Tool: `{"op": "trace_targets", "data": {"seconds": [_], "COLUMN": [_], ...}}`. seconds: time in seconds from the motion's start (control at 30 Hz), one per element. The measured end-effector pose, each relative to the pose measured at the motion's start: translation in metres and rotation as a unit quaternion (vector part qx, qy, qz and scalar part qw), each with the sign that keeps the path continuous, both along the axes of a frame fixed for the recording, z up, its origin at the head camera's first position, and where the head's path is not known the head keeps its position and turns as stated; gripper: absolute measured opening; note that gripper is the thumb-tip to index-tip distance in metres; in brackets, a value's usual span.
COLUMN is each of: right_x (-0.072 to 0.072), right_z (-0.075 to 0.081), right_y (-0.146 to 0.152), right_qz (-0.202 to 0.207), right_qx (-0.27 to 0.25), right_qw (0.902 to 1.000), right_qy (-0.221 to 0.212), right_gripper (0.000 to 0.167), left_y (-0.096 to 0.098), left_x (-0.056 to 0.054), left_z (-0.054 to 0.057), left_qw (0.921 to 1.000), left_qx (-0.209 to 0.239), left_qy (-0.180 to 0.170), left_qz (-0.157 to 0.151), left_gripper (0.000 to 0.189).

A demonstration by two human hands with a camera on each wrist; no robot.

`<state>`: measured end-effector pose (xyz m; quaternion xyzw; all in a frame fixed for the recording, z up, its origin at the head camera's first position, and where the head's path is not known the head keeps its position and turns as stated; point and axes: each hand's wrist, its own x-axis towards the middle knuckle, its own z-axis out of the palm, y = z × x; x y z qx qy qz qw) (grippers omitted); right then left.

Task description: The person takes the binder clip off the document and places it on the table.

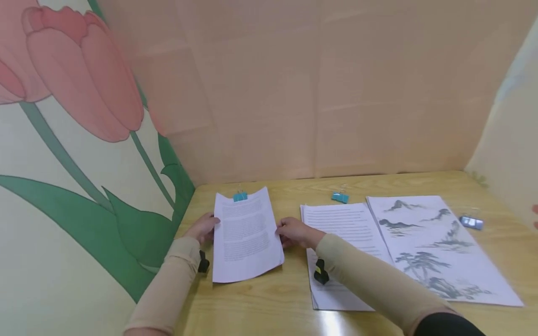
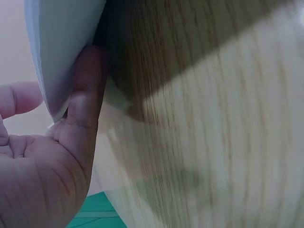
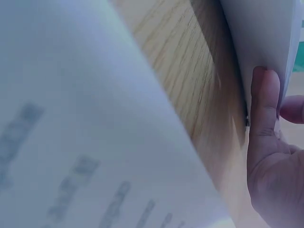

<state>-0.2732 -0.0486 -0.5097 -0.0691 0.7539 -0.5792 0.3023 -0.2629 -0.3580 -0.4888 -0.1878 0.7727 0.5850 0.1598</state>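
A stack of printed paper sheets [image 1: 245,238] with a teal binder clip [image 1: 240,197] at its top edge is held between both hands on the left part of the table. My left hand [image 1: 204,227] pinches the left edge, thumb on one face and fingers on the other. On the opposite edge, my right hand [image 1: 295,231] grips the sheets the same way. In the left wrist view the left hand [image 2: 57,142] has the paper's edge between thumb and fingers, tilted off the wood. The right wrist view shows the right hand [image 3: 270,152] at the stack's other edge.
Right of the held sheets lies a stack of lined text pages [image 1: 340,219], under my right forearm. Beside it are sheets with ink landscape drawings [image 1: 437,252]. Another teal binder clip [image 1: 340,197] and a silvery-blue binder clip [image 1: 471,222] rest on the wooden table [image 1: 269,303]. Walls bound the back and sides.
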Motion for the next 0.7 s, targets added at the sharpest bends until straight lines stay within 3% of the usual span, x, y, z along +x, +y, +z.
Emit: {"op": "trace_targets", "data": {"seconds": [0.23,0.5,0.7], "right_x": [0.005,0.009,0.013], "right_z": [-0.001,0.005,0.011], "right_y": [0.009,0.016,0.021], "right_qz": [0.003,0.007,0.014], "right_qx": [-0.002,0.008,0.027], "right_qw": [1.0,0.9999,0.9995], "right_qy": [0.007,0.002,-0.003], "right_gripper": [0.007,0.008,0.006], "left_y": [0.005,0.008,0.014], "left_x": [-0.012,-0.024,-0.026], "left_z": [-0.004,-0.008,-0.006], "left_qw": [0.9996,0.999,0.9979], "left_qx": [-0.024,-0.041,-0.053], "left_qy": [-0.011,0.001,0.022], "left_qz": [0.014,0.019,0.028], "left_gripper": [0.053,0.056,0.055]}}
